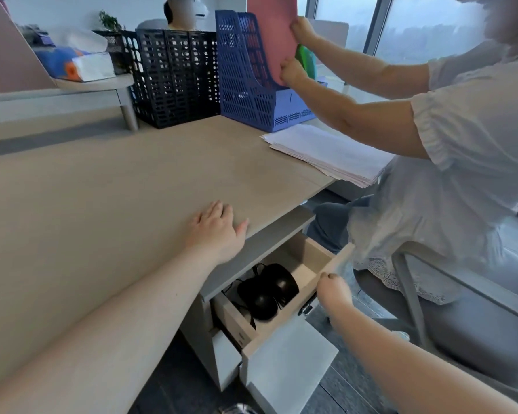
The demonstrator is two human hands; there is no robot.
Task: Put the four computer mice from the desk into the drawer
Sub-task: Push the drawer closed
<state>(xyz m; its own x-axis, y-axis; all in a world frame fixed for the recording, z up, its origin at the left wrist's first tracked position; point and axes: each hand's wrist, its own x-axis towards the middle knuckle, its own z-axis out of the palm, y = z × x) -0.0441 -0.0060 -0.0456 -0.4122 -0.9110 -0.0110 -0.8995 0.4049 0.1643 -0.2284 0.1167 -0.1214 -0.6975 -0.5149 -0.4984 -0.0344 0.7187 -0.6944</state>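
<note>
Black computer mice lie in the open drawer. Right hand grips its front edge; left hand rests flat, fingers spread, on the desk. A seated person is just beside the drawer.

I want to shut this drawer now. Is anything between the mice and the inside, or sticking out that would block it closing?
Nothing visible blocks it. The mice lie inside the open drawer, below its rim, cords tucked in with them. The right hand grips the drawer's front edge; the left hand rests flat on the desk.
</note>
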